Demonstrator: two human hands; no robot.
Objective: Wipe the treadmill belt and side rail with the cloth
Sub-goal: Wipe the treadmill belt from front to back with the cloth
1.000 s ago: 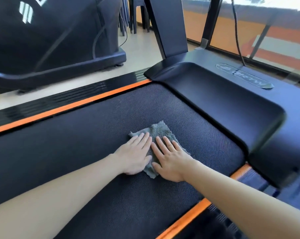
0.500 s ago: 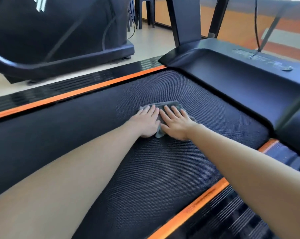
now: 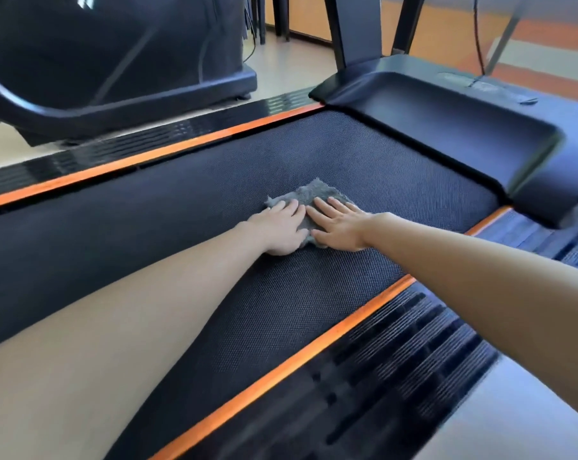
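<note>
Two bare forearms reach from the near edge across the belt point(image 3: 188, 207), meeting at its middle. Left hand point(image 3: 277, 227) and right hand point(image 3: 339, 227) lie palm down, side by side, fingers straight and slightly spread, pressing flat on the grey cloth point(image 3: 312, 194). Its far corner pokes out beyond the fingertips. Ribbed side rails flank the belt: one near right point(image 3: 397, 353), one far left point(image 3: 131, 147).

single head-worn view looks forward and down, close over the treadmill belt point(image 3: 214, 207) from its side.
</note>
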